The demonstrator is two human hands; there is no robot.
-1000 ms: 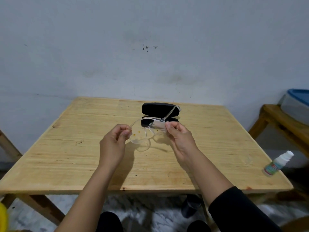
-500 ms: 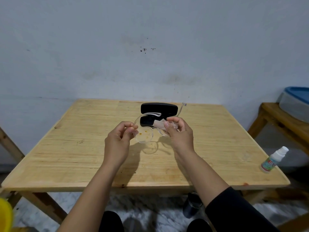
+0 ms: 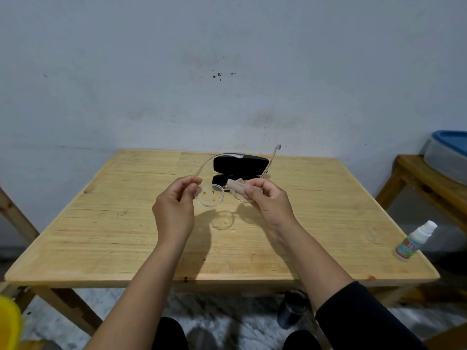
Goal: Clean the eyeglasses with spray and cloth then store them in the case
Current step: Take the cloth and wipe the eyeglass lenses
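Both hands are raised over the middle of the wooden tabletop (image 3: 101,236), a short way apart, with a pair of clear-framed eyeglasses (image 3: 214,195) held between them. The left hand (image 3: 174,210) has its thumb and forefinger pinched on the outer edge of the frame where the temple arm begins; its other fingers are loosely curled. The right hand (image 3: 267,200) is closed around the other lens, pressing a small pale pinkish cloth (image 3: 233,185) against it, so that lens is mostly hidden. The lens next to the left hand is round, transparent, and flecked with orange and dark specks. Both thin transparent temple arms are opened out and point away from the person, one curving up from the left hand, the other rising past the right hand.

Just beyond the hands lies a glossy black hard-shell eyeglass case (image 3: 240,164), open, its oblong lid standing up behind its base. Well off to the right of the right hand, near the tabletop's edge, a small white spray bottle (image 3: 414,239) with a green and red label stands leaning.

Compared with half a second ago, the temple arm on the left-hand side, then folded across the case, has swung open, and the glasses sit a little flatter between the hands.
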